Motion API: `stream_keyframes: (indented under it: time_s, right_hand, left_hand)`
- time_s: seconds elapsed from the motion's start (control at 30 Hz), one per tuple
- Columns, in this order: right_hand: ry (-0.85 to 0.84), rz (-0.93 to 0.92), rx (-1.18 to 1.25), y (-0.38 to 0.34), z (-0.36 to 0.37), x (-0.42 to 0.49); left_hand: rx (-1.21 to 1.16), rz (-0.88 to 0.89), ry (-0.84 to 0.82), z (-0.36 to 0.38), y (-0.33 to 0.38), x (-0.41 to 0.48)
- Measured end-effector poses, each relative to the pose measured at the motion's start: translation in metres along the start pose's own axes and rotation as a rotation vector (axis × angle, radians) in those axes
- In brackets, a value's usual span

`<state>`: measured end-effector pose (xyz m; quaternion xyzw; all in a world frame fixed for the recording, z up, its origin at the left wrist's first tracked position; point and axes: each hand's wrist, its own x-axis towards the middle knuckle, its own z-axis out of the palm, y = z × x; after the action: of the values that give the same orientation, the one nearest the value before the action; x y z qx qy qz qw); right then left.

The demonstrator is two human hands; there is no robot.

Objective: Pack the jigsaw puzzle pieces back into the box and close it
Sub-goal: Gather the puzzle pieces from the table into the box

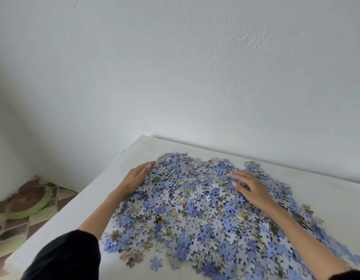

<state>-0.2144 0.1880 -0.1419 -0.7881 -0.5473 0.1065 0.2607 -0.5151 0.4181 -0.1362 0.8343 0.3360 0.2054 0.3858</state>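
Head view: a large heap of jigsaw pieces (195, 215) lies loose on a white table (118, 158), which stands against a plain white wall (195, 67). The heap covers most of the visible tabletop, from near the far edge down to the bottom of the frame. The pieces are mostly blue or pale patterned grey, with a few tan ones mixed in, and many lie face down. One blue piece (156, 263) sits on bare table just beside the near edge of the heap, apart from the rest. The left hand (137, 176) is set against the far left flank of the heap, fingers straight and held together, the palm turned toward the pieces and touching them; it grips nothing. The right hand (254, 188) rests palm down on top of the heap toward its far right side, fingers extended and slightly spread, holding nothing. Both forearms are bare and reach in from the bottom of the frame; a black sleeve (67, 257) covers the left upper arm. On the patterned floor (11, 239) to the left of the table lies a round object with a green rim (31, 207), too blurred to identify.
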Motion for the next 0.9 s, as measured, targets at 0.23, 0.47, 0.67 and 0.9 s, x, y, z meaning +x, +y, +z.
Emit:
stream_keyframes:
  time_s: [0.23,0.47,0.67,0.9]
  right_hand:
    - [0.188,-0.034,0.198,-0.007,-0.009,0.002]
    - [0.251,0.099,0.240,0.015,-0.038,0.042]
    - [0.031,0.274,0.203,0.035,-0.028,0.064]
    - [-0.117,0.142,0.090,0.033,-0.022,0.049]
  left_hand:
    - [-0.210,0.011,0.144,-0.007,-0.001,0.011]
    - [-0.089,-0.026,-0.022,0.004,0.007,0.071]
    - [-0.037,0.025,-0.159,0.026,0.016,0.097]
    - [-0.066,0.094,-0.199,0.035,0.021,0.092]
